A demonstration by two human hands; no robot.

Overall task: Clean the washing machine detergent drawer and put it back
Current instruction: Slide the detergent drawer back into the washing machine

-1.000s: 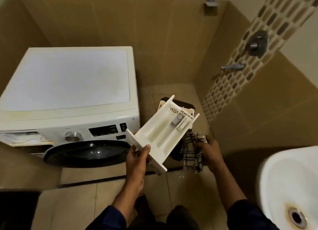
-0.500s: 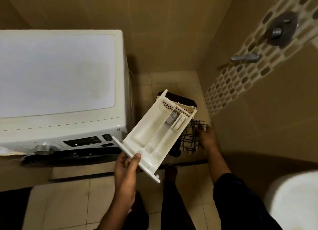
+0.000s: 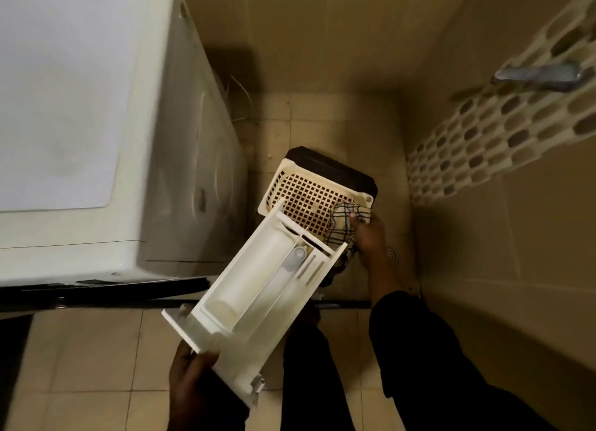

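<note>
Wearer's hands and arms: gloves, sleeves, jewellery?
No gloves. The left hand and right hand are bare, with no ring or watch visible. The right arm wears a dark long sleeve that ends short of the wrist. No sleeve shows on the left arm in frame.

Small tiled bathroom corner in dim, warm light
Plain tan wall tiles (image 3: 322, 27) meet in a corner, and a slanting mosaic band (image 3: 483, 140) of pale and grey ovals crosses the right-hand wall, with a metal tap (image 3: 541, 74) fixed on it. The floor (image 3: 96, 350) is laid with cream square tiles with dark joints; a perforated cream basket (image 3: 306, 188) sits on a dark stool (image 3: 322, 161) near the corner
</note>
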